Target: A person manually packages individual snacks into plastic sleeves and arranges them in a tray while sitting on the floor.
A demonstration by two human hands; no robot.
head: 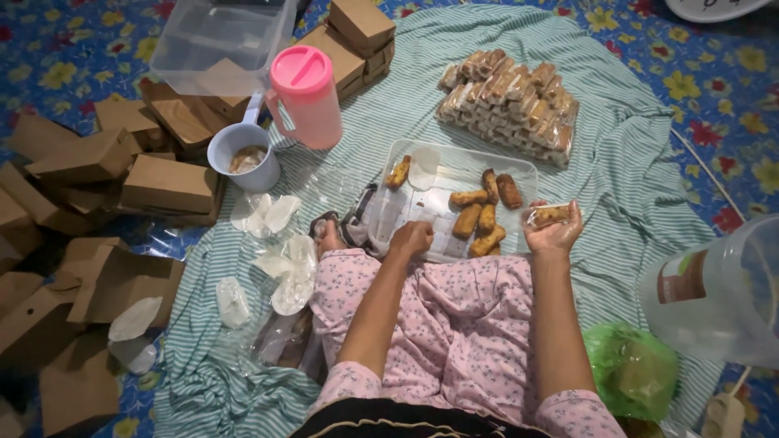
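Above the clear plastic tray (519,174), I see the right hand (554,231) pinching a wrapped brown roll (551,215) in curled fingers; the left hand (411,238), fingers curled shut, rests at the tray's near edge.

Woven cloth (617,186), green-and-white striped, matt and creased, over a floral-printed floor mat (714,97) with a slight sheen. Tray (389,203) of clear, glossy plastic; rolls (479,219) in it brown with a rough, crumbed crust. Stacked rolls (510,101) wrapped in thin, shiny clear film. Right hand (554,231) holds one film-wrapped roll (550,215). Jug (308,97) of smooth pink plastic, semi-gloss; cup (243,154) of pale blue plastic. Boxes (166,182) of matt brown cardboard. Container (219,40) of translucent plastic. Bag (633,369) of crinkled, glossy green plastic. Trousers (454,324) of soft, matt, pink printed cotton-like fabric.
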